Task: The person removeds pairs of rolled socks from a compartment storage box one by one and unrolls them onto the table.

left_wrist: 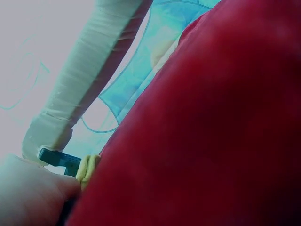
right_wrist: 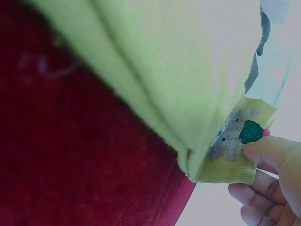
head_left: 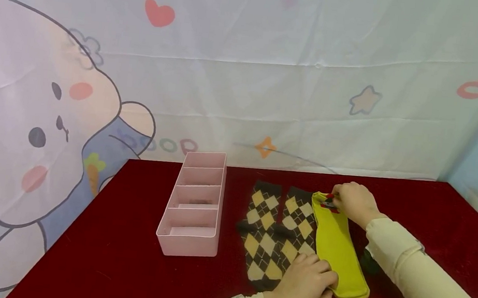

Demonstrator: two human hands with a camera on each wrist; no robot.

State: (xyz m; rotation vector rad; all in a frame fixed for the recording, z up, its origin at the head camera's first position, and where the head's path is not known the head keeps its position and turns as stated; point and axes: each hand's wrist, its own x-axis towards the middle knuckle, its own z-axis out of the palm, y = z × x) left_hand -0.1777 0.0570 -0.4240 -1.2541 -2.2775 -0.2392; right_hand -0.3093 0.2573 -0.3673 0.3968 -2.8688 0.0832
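A yellow sock (head_left: 337,256) lies lengthwise on the dark red cloth, two layers showing along its edge. My right hand (head_left: 357,202) pinches its far cuff end. In the right wrist view, thumb and fingers (right_wrist: 265,150) grip the cuff, bent over to show a grey animal face with a green patch. My left hand (head_left: 305,284) rests low at the near left edge of the yellow sock, its fingers bent; their undersides are hidden. Just left lie dark argyle socks (head_left: 264,249) with yellow and cream diamonds, partly covered by the left hand.
A pink organizer box (head_left: 187,248) with several compartments stands left of the socks. The red-covered table (head_left: 122,263) ends at a printed cloth backdrop (head_left: 250,87). A small dark green thing (head_left: 369,263) shows beside the right sleeve.
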